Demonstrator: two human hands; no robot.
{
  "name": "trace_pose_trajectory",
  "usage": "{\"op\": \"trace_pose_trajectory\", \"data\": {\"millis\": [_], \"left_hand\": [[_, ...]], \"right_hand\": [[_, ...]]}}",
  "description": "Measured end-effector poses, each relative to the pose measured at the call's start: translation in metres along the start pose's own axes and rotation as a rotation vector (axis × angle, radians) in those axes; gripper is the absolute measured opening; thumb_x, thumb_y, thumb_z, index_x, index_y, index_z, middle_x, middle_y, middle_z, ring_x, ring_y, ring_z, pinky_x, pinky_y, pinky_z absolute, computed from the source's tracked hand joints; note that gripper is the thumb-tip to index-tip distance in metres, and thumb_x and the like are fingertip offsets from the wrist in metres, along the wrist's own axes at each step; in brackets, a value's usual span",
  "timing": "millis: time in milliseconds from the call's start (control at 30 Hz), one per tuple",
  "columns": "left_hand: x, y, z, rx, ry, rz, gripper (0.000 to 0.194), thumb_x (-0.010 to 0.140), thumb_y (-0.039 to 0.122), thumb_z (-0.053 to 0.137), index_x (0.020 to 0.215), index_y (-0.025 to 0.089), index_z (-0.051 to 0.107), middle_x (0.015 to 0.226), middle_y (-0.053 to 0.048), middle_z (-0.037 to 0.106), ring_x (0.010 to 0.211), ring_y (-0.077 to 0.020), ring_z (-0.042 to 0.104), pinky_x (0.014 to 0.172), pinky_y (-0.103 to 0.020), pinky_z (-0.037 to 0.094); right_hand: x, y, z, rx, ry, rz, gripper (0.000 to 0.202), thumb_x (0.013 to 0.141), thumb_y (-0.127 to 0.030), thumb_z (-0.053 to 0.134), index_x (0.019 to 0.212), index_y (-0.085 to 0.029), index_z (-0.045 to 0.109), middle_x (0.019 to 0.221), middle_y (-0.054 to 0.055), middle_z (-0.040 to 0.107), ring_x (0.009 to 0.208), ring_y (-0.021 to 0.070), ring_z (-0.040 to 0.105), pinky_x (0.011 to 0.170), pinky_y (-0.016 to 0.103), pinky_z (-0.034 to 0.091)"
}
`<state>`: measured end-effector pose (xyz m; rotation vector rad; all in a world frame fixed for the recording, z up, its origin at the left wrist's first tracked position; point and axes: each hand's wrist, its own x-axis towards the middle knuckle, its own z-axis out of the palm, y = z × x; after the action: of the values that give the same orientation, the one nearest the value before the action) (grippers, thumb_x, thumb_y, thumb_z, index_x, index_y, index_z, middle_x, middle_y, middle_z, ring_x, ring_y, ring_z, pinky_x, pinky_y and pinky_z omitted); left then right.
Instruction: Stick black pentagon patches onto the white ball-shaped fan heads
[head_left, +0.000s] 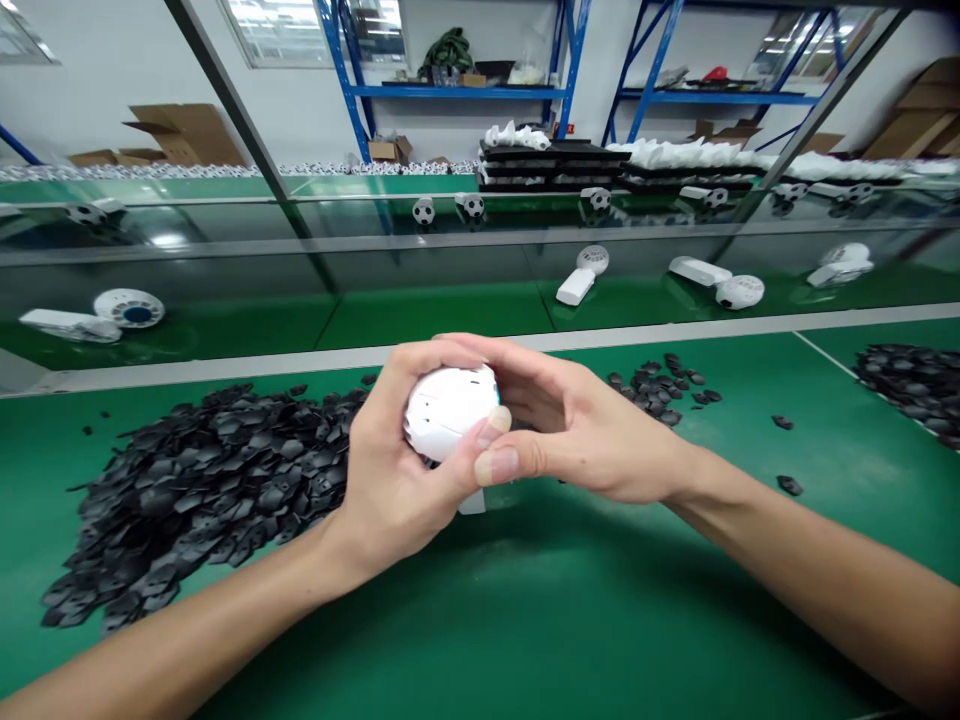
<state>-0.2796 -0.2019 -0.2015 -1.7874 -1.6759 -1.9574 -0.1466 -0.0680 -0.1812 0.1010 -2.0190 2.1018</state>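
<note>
1. Left hand (390,470) wrapped around a round white plastic shell (448,410), palm cupping its underside, thumb pressed across the front.
2. Right hand (577,425) closed on the same shell from the other side, fingers curled over the top, thumb tip touching the left thumb.
3. Shell held above the green work mat (525,600), near the middle of the view, clear of the surface; a short white stem visible just below it, between the palms.
4. Large heap of small black plastic pieces (195,485) spread on the mat left of the hands, reaching just behind the left wrist.
5. Smaller scatter of the same black pieces (660,382) behind the right hand; a further dark pile (915,385) at the right edge.
6. Beyond the mat, a green conveyor belt (420,315) carrying white handheld fan bodies (581,275), well apart from the hands.
7. Farther back, black stacked trays (555,165) and blue metal shelving (465,92) against the wall.
</note>
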Motion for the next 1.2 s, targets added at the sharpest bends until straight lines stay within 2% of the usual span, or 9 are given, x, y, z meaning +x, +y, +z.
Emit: {"op": "trace_pose_trajectory", "data": {"millis": [100,233,367,433,533,633,767,967,1200], "left_hand": [[0.0,-0.001,0.0,-0.012,-0.008,0.033,0.024,0.093,0.031,0.082,0.108,0.025,0.066,0.092,0.001,0.068,0.061,-0.0114,0.059,0.052,-0.025,0.049],[-0.001,0.002,-0.001,0.028,-0.028,-0.009,0.021,0.097,0.038,0.078,0.109,0.026,0.065,0.101,-0.003,0.073,0.066,-0.0153,0.063,0.056,-0.031,0.052],[0.002,0.0,-0.003,0.007,-0.042,-0.037,0.025,0.092,0.033,0.082,0.109,0.027,0.065,0.091,0.0,0.068,0.064,-0.014,0.062,0.054,-0.027,0.052],[0.005,-0.002,-0.003,0.017,-0.036,-0.035,0.029,0.087,0.031,0.084,0.107,0.024,0.065,0.09,0.001,0.068,0.063,-0.0127,0.063,0.051,-0.024,0.051],[0.009,-0.002,-0.004,0.037,-0.035,-0.093,0.031,0.086,0.031,0.084,0.106,0.021,0.064,0.088,0.0,0.069,0.059,-0.012,0.064,0.047,-0.022,0.051],[0.01,0.002,-0.003,0.015,-0.074,-0.183,0.033,0.087,0.034,0.083,0.109,0.019,0.063,0.094,-0.003,0.071,0.063,-0.0147,0.069,0.05,-0.024,0.057],[0.01,0.002,-0.004,-0.008,-0.091,-0.196,0.034,0.087,0.035,0.083,0.111,0.02,0.063,0.099,-0.006,0.071,0.068,-0.0185,0.071,0.051,-0.029,0.058],[0.009,-0.003,-0.008,0.013,-0.129,-0.202,0.03,0.091,0.036,0.078,0.114,0.024,0.063,0.106,-0.008,0.071,0.076,-0.0236,0.073,0.062,-0.039,0.062],[0.007,-0.006,-0.016,-0.046,-0.133,-0.198,0.033,0.092,0.038,0.079,0.118,0.022,0.064,0.102,-0.006,0.071,0.074,-0.0217,0.071,0.062,-0.036,0.059]], "right_hand": [[0.001,0.005,0.003,0.049,0.004,-0.067,0.071,0.088,-0.016,0.086,0.152,-0.014,0.055,0.157,0.009,0.059,0.144,0.0212,0.06,0.117,0.026,0.053],[0.0,0.006,0.005,0.047,0.04,-0.092,0.063,0.089,-0.014,0.085,0.146,-0.015,0.06,0.157,0.007,0.06,0.142,0.0204,0.061,0.116,0.025,0.053],[0.001,0.002,-0.004,-0.047,0.022,-0.094,0.065,0.087,-0.02,0.089,0.146,-0.016,0.06,0.153,0.007,0.063,0.139,0.0203,0.064,0.113,0.025,0.054],[0.002,-0.002,-0.014,-0.128,0.034,-0.043,0.063,0.093,-0.032,0.084,0.149,-0.016,0.058,0.146,0.007,0.068,0.133,0.0207,0.067,0.109,0.027,0.056],[0.001,-0.004,-0.029,-0.489,0.146,0.121,0.038,0.105,-0.042,0.068,0.133,-0.016,0.071,0.116,0.006,0.08,0.103,0.0203,0.075,0.086,0.028,0.057],[-0.001,0.0,-0.032,-1.043,0.154,0.307,0.018,0.102,-0.033,0.072,0.1,-0.02,0.083,0.087,0.003,0.08,0.075,0.0179,0.068,0.066,0.03,0.04],[0.0,0.009,-0.022,-1.321,0.039,0.403,0.015,0.101,-0.03,0.071,0.104,-0.029,0.086,0.089,0.001,0.08,0.079,0.0206,0.069,0.062,0.032,0.028],[0.004,0.017,-0.016,-1.388,-0.004,0.441,0.015,0.099,-0.039,0.075,0.099,-0.027,0.084,0.097,0.003,0.08,0.085,0.0227,0.071,0.06,0.032,0.023],[0.003,0.02,-0.017,-1.261,0.032,0.411,0.008,0.096,-0.025,0.076,0.09,-0.025,0.081,0.089,-0.001,0.078,0.077,0.016,0.065,0.062,0.029,0.028]]}}
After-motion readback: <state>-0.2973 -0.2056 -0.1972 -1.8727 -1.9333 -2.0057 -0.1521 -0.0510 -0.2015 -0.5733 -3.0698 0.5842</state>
